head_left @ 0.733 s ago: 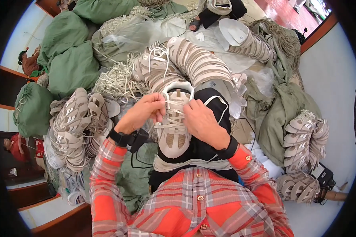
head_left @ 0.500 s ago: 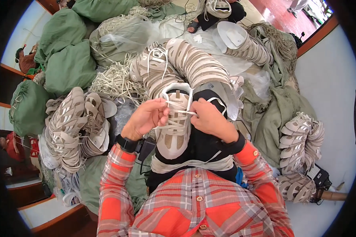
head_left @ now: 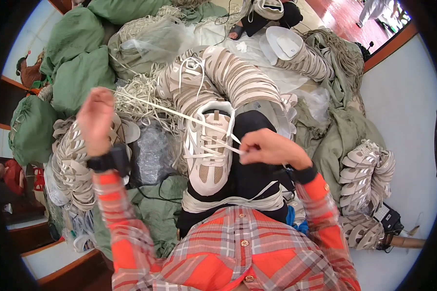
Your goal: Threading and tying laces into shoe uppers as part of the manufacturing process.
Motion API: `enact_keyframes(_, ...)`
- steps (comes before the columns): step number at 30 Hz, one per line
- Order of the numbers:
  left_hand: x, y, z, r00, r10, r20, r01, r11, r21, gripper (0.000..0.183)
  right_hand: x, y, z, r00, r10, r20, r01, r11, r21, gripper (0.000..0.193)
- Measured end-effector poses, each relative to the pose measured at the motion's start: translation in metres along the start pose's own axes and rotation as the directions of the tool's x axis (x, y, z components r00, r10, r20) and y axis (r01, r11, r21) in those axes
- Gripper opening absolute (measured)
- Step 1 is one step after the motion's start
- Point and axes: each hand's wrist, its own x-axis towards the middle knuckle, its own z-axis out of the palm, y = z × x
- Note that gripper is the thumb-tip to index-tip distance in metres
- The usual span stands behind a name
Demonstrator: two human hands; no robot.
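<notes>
A beige and white sneaker (head_left: 209,180) rests on my black-clad lap, toe toward me, with lace crossings over its tongue. My left hand (head_left: 96,116), smeared by motion, is raised far to the left of the shoe. From its closed fingers a cream shoelace (head_left: 167,109) stretches taut to the upper eyelets. Just right of the shoe, my right hand (head_left: 268,147) is closed in a pinch on another length of lace near the middle crossings.
Long curved stacks of beige shoe uppers (head_left: 245,80) lie beyond the shoe, with more uppers (head_left: 364,169) at the right. A heap of loose laces (head_left: 143,99) and green sacks (head_left: 85,77) occupy the left. Across from me sits another person's leg (head_left: 257,29) with a shoe.
My left hand has swung from beside the shoe far out to the left, drawing the lace straight. The right hand has shifted slightly right and down, still pinching lace.
</notes>
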Motion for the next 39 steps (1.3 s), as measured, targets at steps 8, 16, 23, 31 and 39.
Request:
enact_keyframes(8,0.026,0.125,0.075,0.953,-0.009,0.304,-0.167,0.819,0.549,0.009,0.056,0.004,0.010,0.965,0.169,-0.198,-0.066,0.894,0.442,0.016)
enact_keyframes(16,0.015,0.011,0.085,0.993,0.114,0.032,-0.098,0.633,0.768,0.025,0.085,-0.016,0.099,0.881,-0.455,-0.131,0.395,0.858,-0.327,0.013)
enact_keyframes(23,-0.039,-0.128,0.031,0.877,-0.317,-0.361,0.392,0.040,0.919,0.016,0.047,-0.020,0.054,0.897,-0.140,-0.419,-0.068,0.893,-0.444,0.013)
enact_keyframes(31,-0.035,-0.158,0.007,0.959,-0.274,0.065,-0.186,-0.441,0.878,0.014,0.073,0.004,0.046,0.789,-0.386,-0.477,0.050,0.815,-0.577,0.009)
enact_keyframes(39,-0.036,-0.162,0.027,0.913,-0.385,0.135,-0.385,-0.706,0.594,0.011,0.085,0.010,0.054,0.774,-0.391,-0.498,0.156,0.880,-0.449,0.009)
